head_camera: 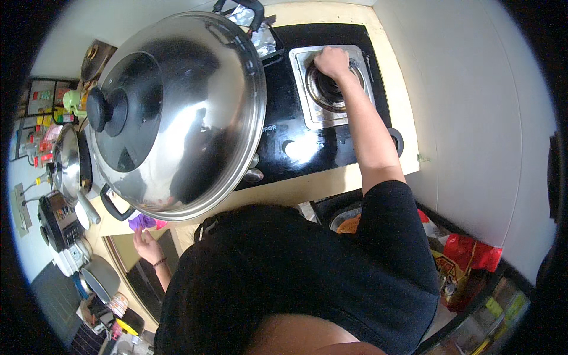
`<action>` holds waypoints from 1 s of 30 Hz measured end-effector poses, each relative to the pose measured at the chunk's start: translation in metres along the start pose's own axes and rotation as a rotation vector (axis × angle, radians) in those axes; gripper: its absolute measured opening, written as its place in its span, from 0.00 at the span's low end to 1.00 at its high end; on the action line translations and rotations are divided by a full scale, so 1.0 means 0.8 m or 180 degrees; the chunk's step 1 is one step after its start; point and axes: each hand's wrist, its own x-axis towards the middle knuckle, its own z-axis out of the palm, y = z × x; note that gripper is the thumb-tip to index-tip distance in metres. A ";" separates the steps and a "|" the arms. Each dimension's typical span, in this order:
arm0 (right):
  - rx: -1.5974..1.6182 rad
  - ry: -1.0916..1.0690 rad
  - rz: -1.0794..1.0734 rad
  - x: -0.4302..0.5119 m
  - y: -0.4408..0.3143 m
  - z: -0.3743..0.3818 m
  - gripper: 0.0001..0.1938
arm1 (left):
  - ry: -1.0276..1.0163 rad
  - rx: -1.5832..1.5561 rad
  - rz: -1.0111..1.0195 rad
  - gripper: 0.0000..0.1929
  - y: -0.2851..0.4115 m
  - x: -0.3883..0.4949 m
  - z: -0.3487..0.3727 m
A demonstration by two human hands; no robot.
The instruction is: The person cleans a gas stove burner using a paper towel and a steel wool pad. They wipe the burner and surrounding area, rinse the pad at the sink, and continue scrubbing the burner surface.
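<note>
Bent over a black glass-top gas hob (284, 102), I have my right hand (332, 62) closed at the far side of the right burner (330, 91), on its square metal drip tray (317, 120). Whether the fingers hold something cannot be seen. My left hand (147, 246), with a dark bead bracelet, is low on the left at the counter edge, fingers apart, near a purple and pink cloth or bag (141, 221). A very large wok with a domed metal lid (213, 106) covers the hob's left side, its black side handle (116, 204) close above my left hand.
A foil-lined item (265, 42) lies behind the lid. Left along the counter are a lidded pan (69, 155), a black electric cooker (60, 222), a grey pot (102, 277) and bowls (117, 305). A wall (470, 111) rises on the right, with red packages (472, 253) below.
</note>
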 end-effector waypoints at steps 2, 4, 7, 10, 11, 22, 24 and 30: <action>-0.0138 -0.0057 -0.0464 -0.007 -0.003 0.005 0.18 | 0.0028 0.0019 0.0040 0.11 -0.005 -0.007 0.005; -0.0248 0.0157 -0.0908 -0.033 -0.014 0.006 0.15 | 0.0012 0.0016 0.0015 0.11 -0.010 -0.012 0.009; -0.0525 0.0097 -0.1694 -0.043 -0.014 0.025 0.13 | 0.0024 0.0050 -0.0018 0.11 -0.009 -0.012 0.017; -0.0208 0.0071 -0.1845 -0.024 0.006 0.025 0.11 | -0.0043 0.0045 -0.0037 0.11 -0.004 -0.010 0.011; -0.0248 0.0159 -0.1682 -0.013 0.007 0.019 0.10 | -0.0002 0.0079 -0.0026 0.11 -0.005 -0.011 0.007; 0.0489 0.0045 -0.2089 -0.027 0.014 0.025 0.07 | 0.0150 -0.0029 0.0022 0.11 -0.050 -0.030 0.019; 0.0937 -0.0083 -0.1275 -0.017 0.020 0.011 0.08 | 0.0018 -0.0119 -0.0130 0.12 -0.024 -0.024 0.011; 0.0428 -0.0108 0.0003 -0.003 0.084 -0.005 0.24 | 0.0135 -0.0098 -0.0317 0.12 -0.021 -0.026 -0.010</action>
